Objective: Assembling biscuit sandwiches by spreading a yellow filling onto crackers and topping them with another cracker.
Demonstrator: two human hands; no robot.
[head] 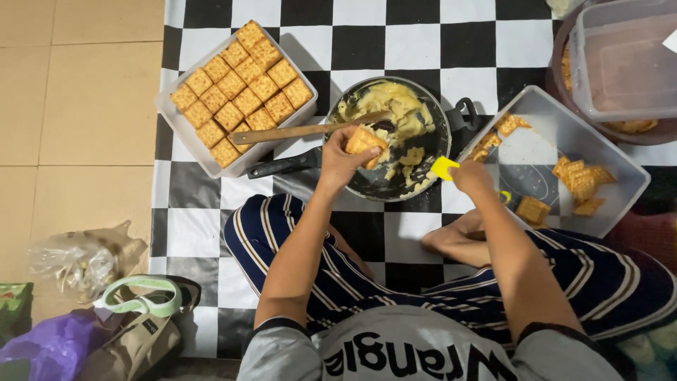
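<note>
My left hand (341, 159) holds a square cracker (364, 142) over the near rim of a dark pan (430, 152). Pale yellow cream (392, 106) lies in the pan, with a wooden spatula (300, 131) resting across its left edge. My right hand (471, 176) grips a small yellow spatula (443, 167) at the pan's right rim. A clear rectangular container (185, 131) to the left is packed with a layer of crackers (240, 90).
A second clear container (620, 176) on the right holds a few loose crackers (580, 180). A lidded tub (620, 63) stands at the top right. Everything sits on a black-and-white checked mat (409, 42). Bags (106, 317) lie on the tiled floor at lower left. My crossed legs (367, 282) are below the pan.
</note>
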